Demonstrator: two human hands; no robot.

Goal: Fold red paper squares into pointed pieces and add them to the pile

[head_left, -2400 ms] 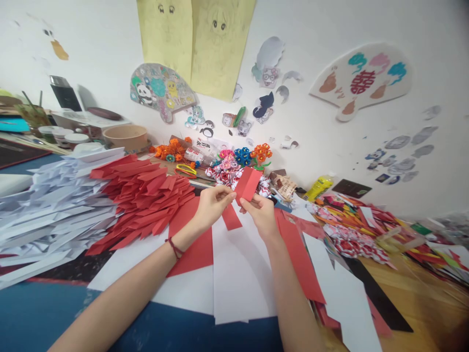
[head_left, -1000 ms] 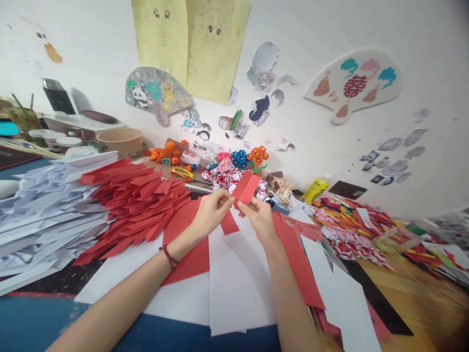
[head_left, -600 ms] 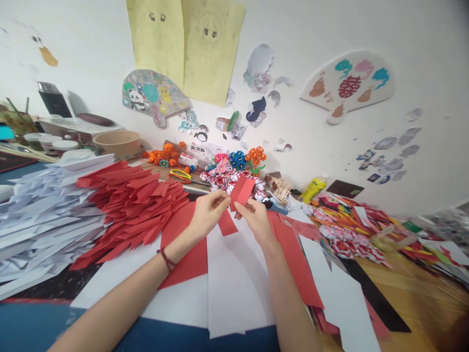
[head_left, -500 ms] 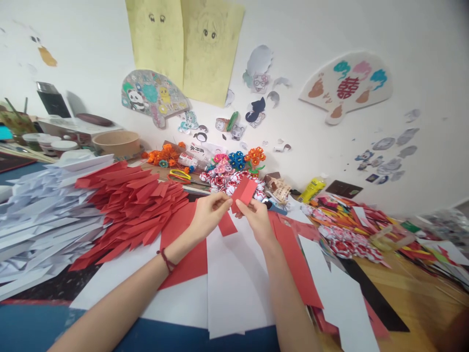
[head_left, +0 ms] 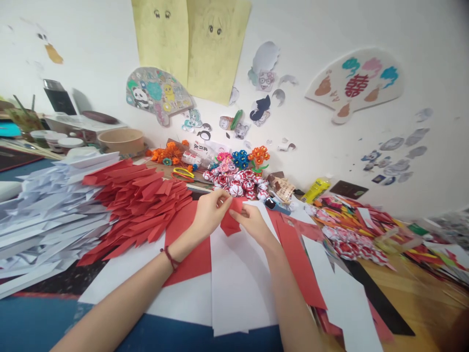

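Between my two hands is a small piece of red paper (head_left: 238,204), partly covered by the fingers. My left hand (head_left: 212,211) pinches its left edge between thumb and fingertips. On the other side my right hand (head_left: 253,222) has thumb and fingers closed on its right edge. Just under it another red paper strip (head_left: 230,227) lies on white paper sheets (head_left: 240,283). A larger red sheet (head_left: 188,244) rests beneath my left forearm.
Folded red strips (head_left: 146,200) and folded white strips (head_left: 62,210) are heaped at left. Behind my hands stand red-and-white paper flowers (head_left: 238,183), near yellow-handled scissors (head_left: 182,173). A smartwatch (head_left: 271,203), a yellow bottle (head_left: 317,189) and cut sheets (head_left: 337,288) lie rightward.
The red piece, held up and tilted before, is now lower and turned, close to the strip on the white paper. My right hand has tipped inward, and the view has shifted slightly.
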